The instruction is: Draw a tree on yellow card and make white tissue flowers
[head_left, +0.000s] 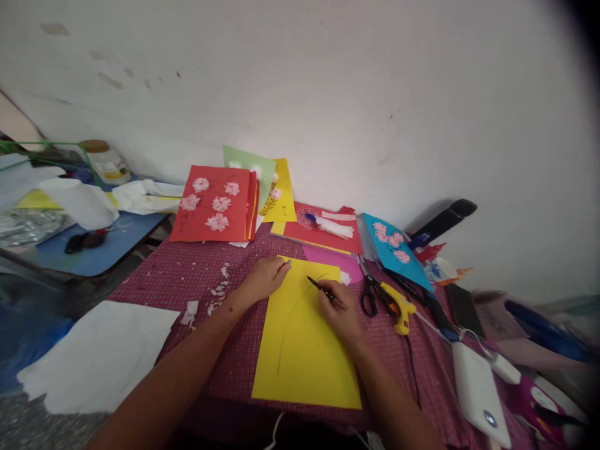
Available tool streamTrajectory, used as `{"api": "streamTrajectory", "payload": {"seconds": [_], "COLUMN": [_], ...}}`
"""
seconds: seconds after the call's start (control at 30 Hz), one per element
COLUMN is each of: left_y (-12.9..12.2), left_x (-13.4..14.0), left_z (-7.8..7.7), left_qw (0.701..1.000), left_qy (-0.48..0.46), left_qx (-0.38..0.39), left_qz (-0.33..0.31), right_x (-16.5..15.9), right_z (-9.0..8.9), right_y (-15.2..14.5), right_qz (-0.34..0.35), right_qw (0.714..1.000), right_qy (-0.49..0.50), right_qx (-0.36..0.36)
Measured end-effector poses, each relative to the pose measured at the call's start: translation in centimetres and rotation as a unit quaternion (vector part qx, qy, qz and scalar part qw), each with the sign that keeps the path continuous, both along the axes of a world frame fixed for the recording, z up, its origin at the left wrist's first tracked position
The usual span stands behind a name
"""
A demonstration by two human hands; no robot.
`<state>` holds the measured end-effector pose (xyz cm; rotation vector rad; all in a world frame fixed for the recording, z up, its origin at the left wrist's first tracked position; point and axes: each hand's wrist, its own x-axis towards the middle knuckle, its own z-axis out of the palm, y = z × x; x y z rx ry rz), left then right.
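Note:
A yellow sheet of paper (312, 362) lies on the table in front of me, with a long thin curved line drawn up it. My right hand (340, 309) is closed around a black pen (321, 287), whose tip is over the upper part of the sheet near the line. I cannot tell whether the tip touches the paper. At the sheet's top left corner rests my left hand (267, 277), fingers closed. A small blue-grey object (288, 262) pokes out between its thumb and finger; its kind is unclear.
Red cards with pink paper flowers (213, 206) lean at the back left. Black-handled scissors (369, 297) and a yellow glue gun (398, 306) lie to the right, near a blue flowered card (387, 237). White paper (103, 356) and scraps (218, 290) are on the left.

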<state>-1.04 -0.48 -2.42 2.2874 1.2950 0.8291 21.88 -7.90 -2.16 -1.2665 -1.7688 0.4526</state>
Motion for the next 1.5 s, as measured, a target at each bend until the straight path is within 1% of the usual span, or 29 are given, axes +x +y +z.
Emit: {"api": "streamTrajectory", "payload": {"seconds": [0.13,0.27,0.33,0.5,0.7,0.93,1.2,1.5], "left_y": [0.0,0.0,-0.1,-0.1,-0.1,-0.2,-0.1,-0.1], "left_x": [0.0,0.1,0.1,0.0,0.1,0.0,0.1,0.1], "left_z": [0.0,-0.1,0.0,0.2,0.2,0.2,0.3,0.3], "left_qw": [1.0,1.0,1.0,1.0,0.999,0.999,0.999,0.999], "left_qy": [-0.004,-0.002,0.005,0.026,0.04,0.039,0.036,0.038], "left_qx": [0.001,0.003,0.006,0.016,0.02,0.02,0.017,0.016], "left_qz": [0.001,-0.001,0.002,0.003,0.005,0.004,0.002,0.006], "right_x": [-0.3,-0.5,-0.5,-0.5,-0.5,-0.5,-0.4,-0.5], "right_z": [-0.1,0.0,0.0,-0.3,-0.4,-0.7,-0.5,-1.1], "right_y": [-0.3,-0.5,-0.4,-0.2,-0.2,-0.1,-0.2,0.0], "right_qz": [0.035,0.076,0.083,0.069,0.058,0.055,0.061,0.057], "right_qw": [0.999,0.997,0.996,0.997,0.998,0.998,0.997,0.998], "right_qy": [-0.016,-0.032,-0.033,-0.03,-0.027,-0.028,-0.039,-0.034], "right_qx": [-0.007,0.005,0.009,0.022,0.019,0.022,0.022,0.024]}}
